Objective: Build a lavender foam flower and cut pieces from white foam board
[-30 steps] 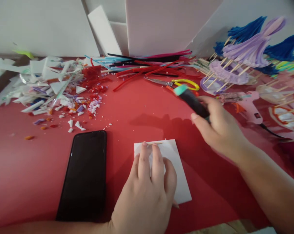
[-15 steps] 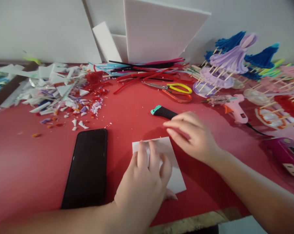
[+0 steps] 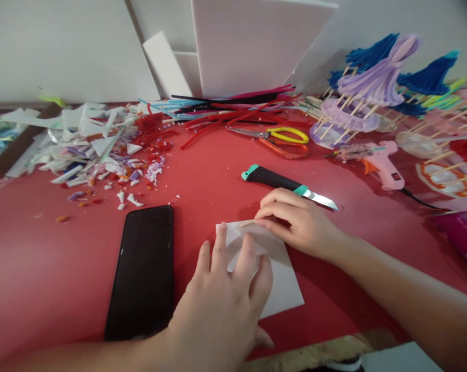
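A white square sheet (image 3: 283,279) lies on the red table near its front edge. My left hand (image 3: 226,289) rests over the sheet's left part with its fingers spread. At the sheet's top edge, my right hand (image 3: 299,222) pinches the end of a small thin pale stick (image 3: 247,223). Just beyond my right hand lies a black and teal knife (image 3: 274,178) with its blade out, pointing right. A black phone (image 3: 142,271) lies left of my left hand.
Foam scraps (image 3: 90,139) pile up at the back left. Pipe cleaners (image 3: 233,108) and scissors (image 3: 283,137) lie at the back. On the right are a pink glue gun (image 3: 386,163), purple yarn figure (image 3: 376,85) and magenta power box (image 3: 458,232). White boards (image 3: 257,46) lean behind.
My right hand has come down to the sheet's top edge and now pinches the small stick, uncovering the knife's blade. My left hand's fingers have spread.
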`<state>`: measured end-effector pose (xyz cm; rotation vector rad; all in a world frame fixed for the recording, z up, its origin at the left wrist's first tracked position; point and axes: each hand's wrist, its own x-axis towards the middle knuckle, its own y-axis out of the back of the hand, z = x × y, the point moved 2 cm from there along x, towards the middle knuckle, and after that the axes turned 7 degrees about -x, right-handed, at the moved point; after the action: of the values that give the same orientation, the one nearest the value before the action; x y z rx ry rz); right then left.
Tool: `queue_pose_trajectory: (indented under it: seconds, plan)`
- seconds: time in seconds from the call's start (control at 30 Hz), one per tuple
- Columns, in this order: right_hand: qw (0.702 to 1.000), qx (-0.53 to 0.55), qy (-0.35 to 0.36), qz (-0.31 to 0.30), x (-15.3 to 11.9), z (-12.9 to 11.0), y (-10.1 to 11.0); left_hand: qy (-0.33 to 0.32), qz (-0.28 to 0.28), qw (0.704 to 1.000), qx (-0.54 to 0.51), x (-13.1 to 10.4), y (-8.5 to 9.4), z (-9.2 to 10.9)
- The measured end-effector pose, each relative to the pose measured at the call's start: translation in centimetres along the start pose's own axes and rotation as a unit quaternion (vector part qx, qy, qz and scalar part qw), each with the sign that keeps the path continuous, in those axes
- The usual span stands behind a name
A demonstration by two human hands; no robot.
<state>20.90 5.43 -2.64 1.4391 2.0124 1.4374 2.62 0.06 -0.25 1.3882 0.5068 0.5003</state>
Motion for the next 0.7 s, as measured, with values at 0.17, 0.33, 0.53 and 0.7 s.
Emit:
queue_pose_trajectory:
  seconds: [0.17, 0.33, 0.53, 0.7]
  plan:
    - [0.996, -0.039, -0.018, 0.077, -0.4, 0.5, 0.6, 0.020, -0.010, 1.000, 0.018, -0.3, 0.0, -0.1]
    - [0.998, -0.029, -0.005, 0.051, -0.4, -0.1, 0.6, 0.027, -0.019, 0.997, 0.070, -0.6, 0.8, 0.4]
    - [1.000, 0.010, 0.005, -0.004, -0.8, -1.5, 0.3, 0.011, 0.006, 0.995, 0.101, -0.6, 0.8, 1.4]
    - [0.999, 0.041, 0.015, -0.029, -0.9, -1.9, 0.3, 0.018, 0.080, 0.994, 0.075, -0.9, -0.4, 2.0]
